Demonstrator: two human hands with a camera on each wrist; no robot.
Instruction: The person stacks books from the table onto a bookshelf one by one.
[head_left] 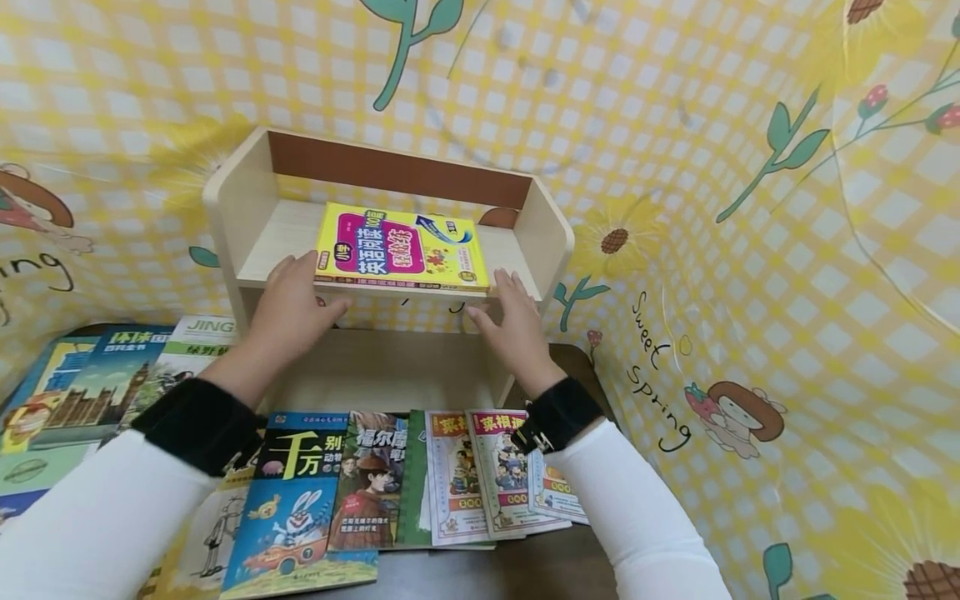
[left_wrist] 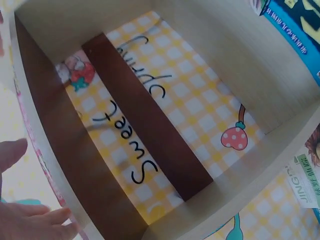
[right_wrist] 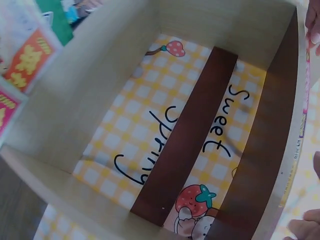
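A yellow workbook (head_left: pixel 401 247) with a pink title panel lies flat on the upper board of a small wooden bookshelf (head_left: pixel 258 200), its spine edge along the board's front. My left hand (head_left: pixel 288 312) is at the book's left end, fingertips by its edge and thumb pointing inward in front of the board. At the right end, my right hand (head_left: pixel 517 329) has its fingers extended by the book's corner, thumb also turned inward. In the left wrist view the left fingers (left_wrist: pixel 40 222) show beside the shelf's front edge; the right fingers (right_wrist: pixel 305 227) show likewise in the right wrist view.
Below the shelf, books lie in a row, including a blue rabbit-cover book (head_left: pixel 288 508), a detective-cover book (head_left: pixel 367 492) and comic-style booklets (head_left: pixel 517 475). More books (head_left: pixel 97 383) lie at the left. Yellow checked cloth (head_left: pixel 675 125) hangs behind and to the right.
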